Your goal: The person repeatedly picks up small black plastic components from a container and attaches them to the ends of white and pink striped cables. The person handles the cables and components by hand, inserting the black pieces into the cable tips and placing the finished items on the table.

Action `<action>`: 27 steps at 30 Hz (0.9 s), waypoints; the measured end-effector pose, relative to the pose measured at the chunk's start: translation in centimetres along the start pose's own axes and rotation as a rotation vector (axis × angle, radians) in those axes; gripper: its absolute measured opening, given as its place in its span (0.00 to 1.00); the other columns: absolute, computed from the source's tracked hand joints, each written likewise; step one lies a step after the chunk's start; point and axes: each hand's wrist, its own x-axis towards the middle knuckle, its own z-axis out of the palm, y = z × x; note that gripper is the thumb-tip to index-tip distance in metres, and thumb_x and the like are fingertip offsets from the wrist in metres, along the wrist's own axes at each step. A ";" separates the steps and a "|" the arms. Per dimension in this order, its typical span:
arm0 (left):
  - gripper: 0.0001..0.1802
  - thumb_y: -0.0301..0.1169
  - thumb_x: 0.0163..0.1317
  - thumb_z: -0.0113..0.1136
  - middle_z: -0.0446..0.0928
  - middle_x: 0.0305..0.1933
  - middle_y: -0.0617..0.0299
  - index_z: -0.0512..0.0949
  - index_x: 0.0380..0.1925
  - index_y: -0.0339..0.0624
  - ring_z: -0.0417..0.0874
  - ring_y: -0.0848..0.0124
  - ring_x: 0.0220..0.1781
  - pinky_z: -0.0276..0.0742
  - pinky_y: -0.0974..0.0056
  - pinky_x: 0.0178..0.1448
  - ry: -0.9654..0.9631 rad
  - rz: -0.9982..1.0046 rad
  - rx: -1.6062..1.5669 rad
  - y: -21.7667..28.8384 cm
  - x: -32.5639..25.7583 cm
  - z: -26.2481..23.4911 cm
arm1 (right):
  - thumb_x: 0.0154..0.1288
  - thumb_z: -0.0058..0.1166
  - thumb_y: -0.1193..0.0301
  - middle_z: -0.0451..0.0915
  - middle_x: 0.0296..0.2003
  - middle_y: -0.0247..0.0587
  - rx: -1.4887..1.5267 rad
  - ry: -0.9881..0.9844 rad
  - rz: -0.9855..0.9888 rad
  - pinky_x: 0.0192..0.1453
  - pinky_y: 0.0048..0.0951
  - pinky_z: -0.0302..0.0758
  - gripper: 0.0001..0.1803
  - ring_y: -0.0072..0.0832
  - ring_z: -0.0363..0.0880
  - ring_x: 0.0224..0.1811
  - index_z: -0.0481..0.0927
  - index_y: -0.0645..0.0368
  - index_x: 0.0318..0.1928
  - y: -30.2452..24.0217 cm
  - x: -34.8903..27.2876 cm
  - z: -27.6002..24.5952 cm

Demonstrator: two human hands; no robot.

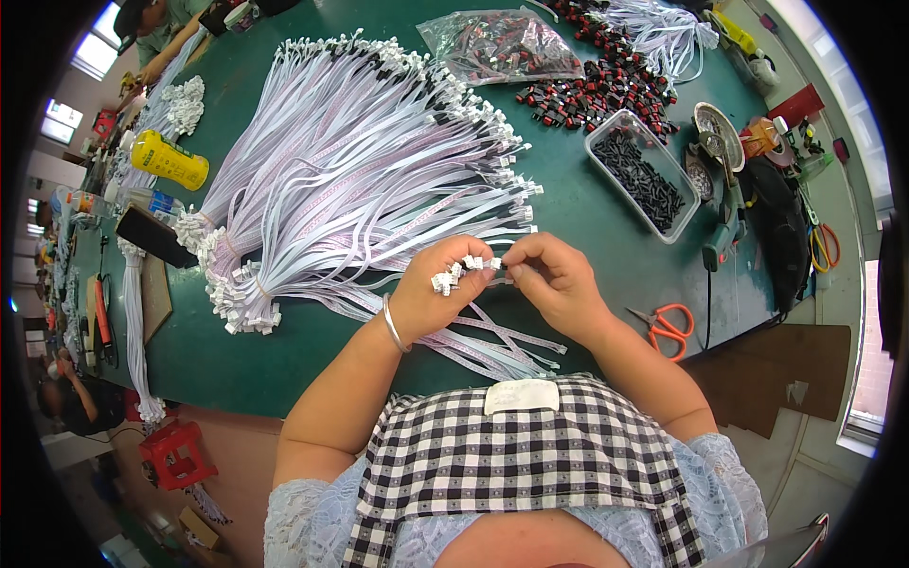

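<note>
My left hand (431,289) is closed round a bunch of flat white cables, whose small white connectors (445,281) stick out above the fist. Beside it, my right hand (557,279) pinches one white connector (494,264) between thumb and fingers, touching the bunch. Loose cable ends (511,355) hang below the hands over the table near my apron. A large fanned pile of white and pinkish flat cables (350,170) lies just beyond, with white connectors along its far and right edge. Its near left end is gathered into tied bundles (237,293).
A clear tray (684,220) of black tubes stands right, near red-black parts (606,95) and a plastic bag (502,47). Orange-handled scissors (670,329) lie near my right forearm. A yellow bottle (169,160) and black phone (154,237) are left. A person (170,33) works far left.
</note>
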 end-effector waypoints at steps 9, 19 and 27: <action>0.07 0.29 0.61 0.58 0.74 0.31 0.69 0.75 0.36 0.38 0.70 0.83 0.31 0.67 0.75 0.36 -0.010 0.022 0.070 0.0 0.1 -0.1 | 0.60 0.54 0.79 0.79 0.32 0.36 -0.001 0.007 0.120 0.39 0.21 0.73 0.07 0.20 0.76 0.32 0.78 0.63 0.40 -0.6 0.1 0.1; 0.08 0.29 0.59 0.61 0.74 0.29 0.70 0.76 0.36 0.38 0.69 0.84 0.30 0.66 0.76 0.35 0.005 -0.023 0.074 0.2 -0.1 -0.2 | 0.57 0.55 0.79 0.78 0.30 0.38 -0.187 -0.005 0.051 0.36 0.26 0.72 0.05 0.27 0.77 0.31 0.79 0.62 0.35 -1.7 0.5 -0.3; 0.10 0.28 0.57 0.64 0.77 0.32 0.68 0.76 0.37 0.38 0.73 0.83 0.32 0.68 0.76 0.36 0.009 -0.066 0.078 0.6 0.0 -0.2 | 0.54 0.55 0.80 0.76 0.29 0.41 -0.442 0.011 -0.147 0.34 0.32 0.72 0.06 0.38 0.76 0.30 0.78 0.60 0.34 -2.1 0.6 -0.3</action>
